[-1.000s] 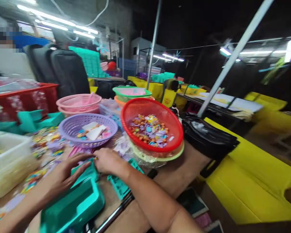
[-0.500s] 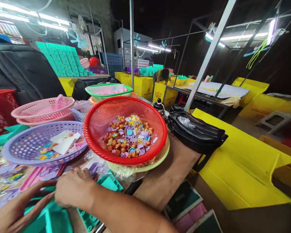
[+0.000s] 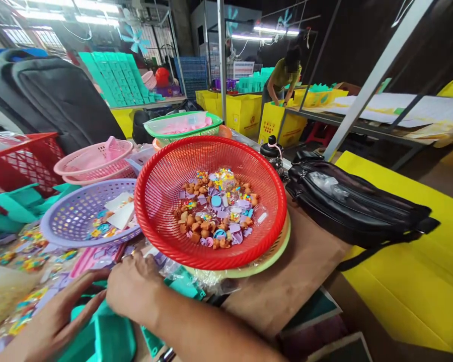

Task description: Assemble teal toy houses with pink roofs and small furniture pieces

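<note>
Nearest, both hands meet over a glossy teal moulded-plastic tray (image 3: 109, 337) at the table's (image 3: 287, 286) near edge: the left hand (image 3: 56, 322) lies open-fingered along it, the right hand (image 3: 134, 289) curled just beyond; whether it grips anything cannot be told. Farther off stand a red plastic mesh basket (image 3: 211, 201) of small charms, and a lilac perforated basket (image 3: 86, 213).

A round red plastic mesh basket (image 3: 166, 201) holds small orange, lilac and blue pieces (image 3: 215, 213). Beside it sits a round lilac perforated plastic basket (image 3: 66, 221); behind, a round pink plastic basket (image 3: 92, 158). The moulded plastic tray (image 3: 109, 337) is teal, the zipped pouch (image 3: 355, 206) glossy black, the desk (image 3: 298, 271) brown.
</note>
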`<state>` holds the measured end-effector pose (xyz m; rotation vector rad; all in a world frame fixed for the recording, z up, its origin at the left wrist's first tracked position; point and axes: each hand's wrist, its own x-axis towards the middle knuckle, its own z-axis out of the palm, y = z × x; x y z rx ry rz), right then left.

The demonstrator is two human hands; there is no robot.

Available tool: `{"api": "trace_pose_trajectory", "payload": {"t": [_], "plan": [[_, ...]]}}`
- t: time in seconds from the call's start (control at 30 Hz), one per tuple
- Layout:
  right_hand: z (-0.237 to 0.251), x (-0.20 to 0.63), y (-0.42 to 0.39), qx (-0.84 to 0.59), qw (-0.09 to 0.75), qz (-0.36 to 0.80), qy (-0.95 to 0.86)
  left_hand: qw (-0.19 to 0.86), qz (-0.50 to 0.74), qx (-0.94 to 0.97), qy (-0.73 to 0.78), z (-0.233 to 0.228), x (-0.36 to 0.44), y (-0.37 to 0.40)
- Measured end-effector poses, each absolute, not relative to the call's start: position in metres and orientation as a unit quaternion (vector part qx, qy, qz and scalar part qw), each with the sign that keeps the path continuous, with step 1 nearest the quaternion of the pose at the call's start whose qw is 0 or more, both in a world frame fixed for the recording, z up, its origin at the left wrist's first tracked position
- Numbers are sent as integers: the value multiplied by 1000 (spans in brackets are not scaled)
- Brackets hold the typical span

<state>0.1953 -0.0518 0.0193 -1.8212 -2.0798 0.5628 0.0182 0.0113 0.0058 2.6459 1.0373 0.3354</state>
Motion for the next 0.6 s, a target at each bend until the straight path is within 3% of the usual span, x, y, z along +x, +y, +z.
{"api": "trace_pose_trajectory", "payload": {"t": [0.23,0.6], "plan": [[10,189,-52,-649,200,172,-714,163,151,911,347,31,37,-7],[17,192,-51,-643,140,144,-739,205,201,883,371,-16,10,16]]}}
